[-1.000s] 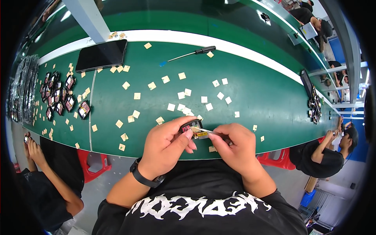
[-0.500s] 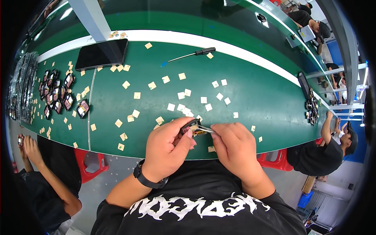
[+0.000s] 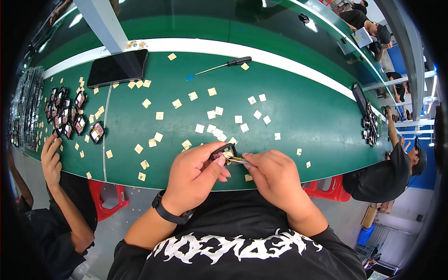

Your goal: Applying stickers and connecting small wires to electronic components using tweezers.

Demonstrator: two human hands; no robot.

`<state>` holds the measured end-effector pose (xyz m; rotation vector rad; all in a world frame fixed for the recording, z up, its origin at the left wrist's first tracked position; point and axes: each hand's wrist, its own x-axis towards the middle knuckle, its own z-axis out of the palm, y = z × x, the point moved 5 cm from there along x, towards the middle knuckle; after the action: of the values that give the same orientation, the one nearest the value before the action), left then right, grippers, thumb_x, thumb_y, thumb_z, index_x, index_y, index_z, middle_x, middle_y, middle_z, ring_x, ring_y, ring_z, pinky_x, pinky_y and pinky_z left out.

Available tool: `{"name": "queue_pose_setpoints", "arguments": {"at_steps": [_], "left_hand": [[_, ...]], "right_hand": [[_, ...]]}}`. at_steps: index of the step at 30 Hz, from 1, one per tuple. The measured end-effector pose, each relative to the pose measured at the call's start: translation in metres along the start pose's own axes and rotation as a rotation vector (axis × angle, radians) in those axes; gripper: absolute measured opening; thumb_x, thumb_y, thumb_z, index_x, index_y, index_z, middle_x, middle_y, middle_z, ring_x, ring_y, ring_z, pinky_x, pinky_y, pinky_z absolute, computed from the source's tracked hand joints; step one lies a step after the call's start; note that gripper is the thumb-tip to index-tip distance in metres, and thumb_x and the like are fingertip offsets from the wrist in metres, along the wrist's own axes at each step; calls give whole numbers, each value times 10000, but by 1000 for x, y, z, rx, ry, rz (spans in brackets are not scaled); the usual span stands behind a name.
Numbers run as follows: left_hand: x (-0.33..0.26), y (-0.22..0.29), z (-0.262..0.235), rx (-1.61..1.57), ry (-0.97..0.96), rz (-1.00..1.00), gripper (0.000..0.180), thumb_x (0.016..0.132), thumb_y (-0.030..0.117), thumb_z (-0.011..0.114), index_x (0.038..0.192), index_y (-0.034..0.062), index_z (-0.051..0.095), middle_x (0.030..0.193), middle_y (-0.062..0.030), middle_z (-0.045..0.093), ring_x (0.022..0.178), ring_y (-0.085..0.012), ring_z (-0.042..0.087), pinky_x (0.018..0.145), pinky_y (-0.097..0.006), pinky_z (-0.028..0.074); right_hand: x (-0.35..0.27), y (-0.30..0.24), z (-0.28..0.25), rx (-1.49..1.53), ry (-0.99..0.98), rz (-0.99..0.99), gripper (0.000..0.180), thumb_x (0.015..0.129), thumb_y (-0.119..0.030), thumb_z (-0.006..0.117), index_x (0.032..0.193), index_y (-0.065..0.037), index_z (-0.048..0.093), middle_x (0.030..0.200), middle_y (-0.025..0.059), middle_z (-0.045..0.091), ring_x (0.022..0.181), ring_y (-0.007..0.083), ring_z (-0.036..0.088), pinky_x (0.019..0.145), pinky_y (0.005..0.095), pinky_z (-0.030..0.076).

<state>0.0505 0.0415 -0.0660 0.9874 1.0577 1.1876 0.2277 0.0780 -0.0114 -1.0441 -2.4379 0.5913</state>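
Near the table's front edge, my left hand (image 3: 192, 169) is closed around a small black electronic housing (image 3: 230, 148). The housing is held tilted, showing a reddish circuit board and a yellowish part inside. Pinched between the thumb and fingers of my right hand (image 3: 276, 175) is a pair of metal tweezers (image 3: 241, 161). Its tips point left into the housing, and what they touch there is too small to make out. Just beyond my hands, several small pale square pads (image 3: 211, 128) lie on the green table (image 3: 317, 126).
A screwdriver (image 3: 224, 66) and a black phone-like slab (image 3: 117, 68) lie toward the back. At left, a co-worker's hand (image 3: 51, 156) is at a cluster of similar housings (image 3: 65, 112). More black parts (image 3: 370, 128) sit at far right. Red stools (image 3: 329, 188) stand below the edge.
My tweezers have shifted slightly left and down at the housing, which is still in my left hand. The co-worker's hand at left has risen to the cluster of housings.
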Motion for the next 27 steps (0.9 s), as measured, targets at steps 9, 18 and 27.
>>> {"name": "queue_pose_setpoints", "arguments": {"at_steps": [9,18,27], "left_hand": [[1,-4,-2,-182,-9,-87,265,1019,23,558,1265,-74,580,962,-108,677,797,-152,695,703,-277,581],[0,-1,2,-72,38,-109,216,995,-28,568,1207,-65,585,951,-92,665,769,-135,694,684,-262,583],[0,-2,3,-91,77,-102,206,964,-32,607,1167,-61,605,929,-57,679,774,-83,687,671,-238,570]], "right_hand": [[-14,22,20,1035,-8,646,171,947,-53,720,1083,47,692,840,9,688,710,24,557,596,223,438],[4,14,26,1037,11,674,75,959,-32,705,1013,7,670,728,-71,602,613,-24,460,539,172,346],[5,11,18,935,-22,419,191,905,31,726,1089,9,680,932,32,700,699,29,613,574,212,465]]}}
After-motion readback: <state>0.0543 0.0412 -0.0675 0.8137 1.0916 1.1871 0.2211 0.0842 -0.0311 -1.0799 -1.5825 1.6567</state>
